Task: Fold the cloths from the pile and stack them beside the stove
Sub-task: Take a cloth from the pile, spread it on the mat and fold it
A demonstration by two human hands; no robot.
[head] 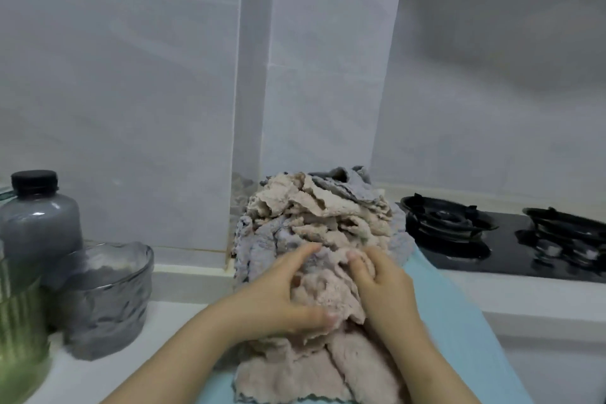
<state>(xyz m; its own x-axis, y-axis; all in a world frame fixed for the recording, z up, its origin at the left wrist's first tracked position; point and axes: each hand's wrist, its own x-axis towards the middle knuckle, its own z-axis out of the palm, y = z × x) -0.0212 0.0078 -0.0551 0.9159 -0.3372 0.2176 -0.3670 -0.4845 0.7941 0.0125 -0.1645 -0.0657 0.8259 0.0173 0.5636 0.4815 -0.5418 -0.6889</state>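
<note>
The two hands reach in from the near edge and meet on the front of the pile (pixel 314 216) of cloths. The left hand (pixel 278 292) grips a fold of the pale pink cloth (pixel 328 292), thumb pressed under the fold and fingers curved over its top. The right hand (pixel 387 285), just right of it, has its fingertips curled into the same cloth. That pink cloth hangs down the front of the pile and spreads flat towards the camera.

The pile itself is a tall crumpled heap of beige, pink and grey-blue cloths, standing against the corner of the white tiled wall (pixel 131 75). It sits on a light blue mat (pixel 459 321), which shows to the right of the pile and under its front edge. The mat lies on the white worktop (pixel 164 321).

Right of the pile is the black stove (pixel 511 252), its near burner just beside the heap. Well to the left of the pile stand a ribbed glass bowl (pixel 108 292), a grey bottle (pixel 39 226) with a black cap behind it, and a green ribbed glass (pixel 16 321) at the frame's edge.
</note>
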